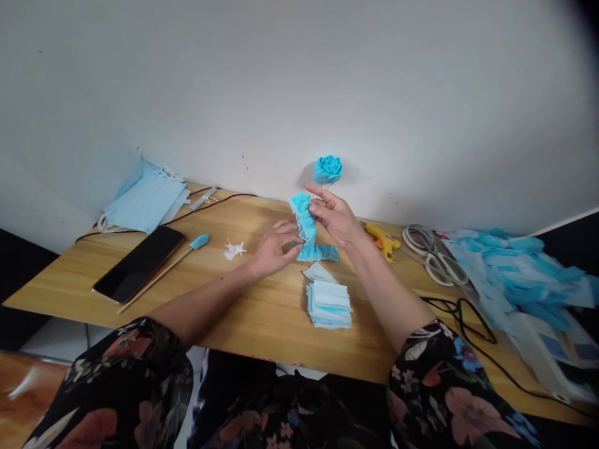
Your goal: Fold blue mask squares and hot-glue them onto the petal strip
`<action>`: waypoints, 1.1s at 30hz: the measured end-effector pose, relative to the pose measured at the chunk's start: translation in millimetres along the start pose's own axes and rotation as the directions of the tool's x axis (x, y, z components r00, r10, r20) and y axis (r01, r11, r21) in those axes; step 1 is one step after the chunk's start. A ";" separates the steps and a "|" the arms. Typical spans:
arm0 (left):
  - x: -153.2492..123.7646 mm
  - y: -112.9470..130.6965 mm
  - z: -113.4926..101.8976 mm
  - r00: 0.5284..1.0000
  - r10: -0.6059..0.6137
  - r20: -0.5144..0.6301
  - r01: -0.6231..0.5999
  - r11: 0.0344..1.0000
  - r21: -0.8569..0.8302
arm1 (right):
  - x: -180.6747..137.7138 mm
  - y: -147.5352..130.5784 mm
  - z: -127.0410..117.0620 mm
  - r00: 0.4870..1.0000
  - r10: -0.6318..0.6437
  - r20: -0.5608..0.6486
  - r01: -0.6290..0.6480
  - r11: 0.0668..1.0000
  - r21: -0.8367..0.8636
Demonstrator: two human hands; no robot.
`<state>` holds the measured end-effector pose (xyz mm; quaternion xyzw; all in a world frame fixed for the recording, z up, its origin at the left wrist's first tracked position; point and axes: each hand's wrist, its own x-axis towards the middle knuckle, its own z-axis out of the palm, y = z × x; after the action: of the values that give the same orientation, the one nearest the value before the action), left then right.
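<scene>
A light-blue pleated strip of mask fabric [306,219] hangs upright between my hands over the table. My right hand [336,218] pinches it near its upper end, thumb and fingers closed on the edge. Lower down, my left hand [277,248] has its thumb and fingertips closed at the strip's bottom part. Just below, a gathered blue length [322,252] lies along the tabletop; whether it is one piece with the upright part I cannot tell. Nearer to me is a stack of cut mask pieces [329,305]. Behind my right hand stands a finished-looking blue fabric flower [328,169].
On the left are whole blue masks [147,196], a black phone [140,262] and a stick with a blue tip [159,279]. White scraps [234,249] lie mid-table. At right: a yellow glue gun [384,241], scissors [435,255], a black cable [468,318], piled blue scraps [519,262].
</scene>
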<state>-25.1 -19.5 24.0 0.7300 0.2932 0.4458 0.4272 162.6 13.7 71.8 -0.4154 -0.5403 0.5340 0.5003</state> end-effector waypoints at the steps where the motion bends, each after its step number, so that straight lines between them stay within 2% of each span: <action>1: 0.1 -1.3 -0.3 0.999 -0.039 -0.009 0.039 0.999 -0.028 | -1.0 0.3 0.9 0.999 -0.026 -0.024 0.026 1.000 -0.007; 3: 1.0 -4.8 -1.4 0.987 -0.151 -0.062 0.144 0.984 -0.102 | -3.6 1.8 1.8 0.997 -0.058 -0.053 0.056 0.998 -0.031; 5: 2.9 -8.9 -2.7 0.958 -0.236 -0.162 0.206 0.961 -0.182 | -5.9 4.6 2.3 0.996 -0.074 -0.050 0.071 0.995 -0.067; 7: 5.3 -12.6 -4.0 0.937 -0.245 -0.248 0.184 0.952 -0.247 | -7.5 8.5 3.0 0.996 -0.087 -0.035 0.083 0.991 -0.108; 9: 7.5 -15.6 -4.9 0.934 -0.219 -0.283 0.136 0.948 -0.286 | -8.4 13.3 4.1 0.995 -0.095 -0.022 0.091 0.985 -0.143; 16: 9.2 -23.7 -7.0 0.930 -0.225 -0.291 0.145 0.951 -0.274 | -13.3 17.7 9.6 0.995 -0.076 0.066 0.087 0.977 -0.193; 24: 6.7 -17.1 -5.2 0.952 -0.225 -0.209 0.175 0.956 -0.236 | -16.4 10.6 8.9 0.996 -0.076 0.040 0.083 0.972 -0.221; 29: 7.2 -14.9 -6.3 0.966 -0.188 -0.179 0.147 0.965 -0.216 | -12.8 15.8 6.9 0.990 -0.142 0.018 0.141 0.943 -0.301; 33: 9.0 -19.6 -6.7 0.970 -0.149 -0.191 0.091 0.954 -0.286 | -13.1 8.6 3.4 0.994 -0.109 0.022 0.111 0.942 -0.316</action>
<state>-28.3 -0.7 11.8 0.5930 0.3160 0.5298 0.5175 160.6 1.0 62.2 -0.4585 -0.6425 0.4123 0.4550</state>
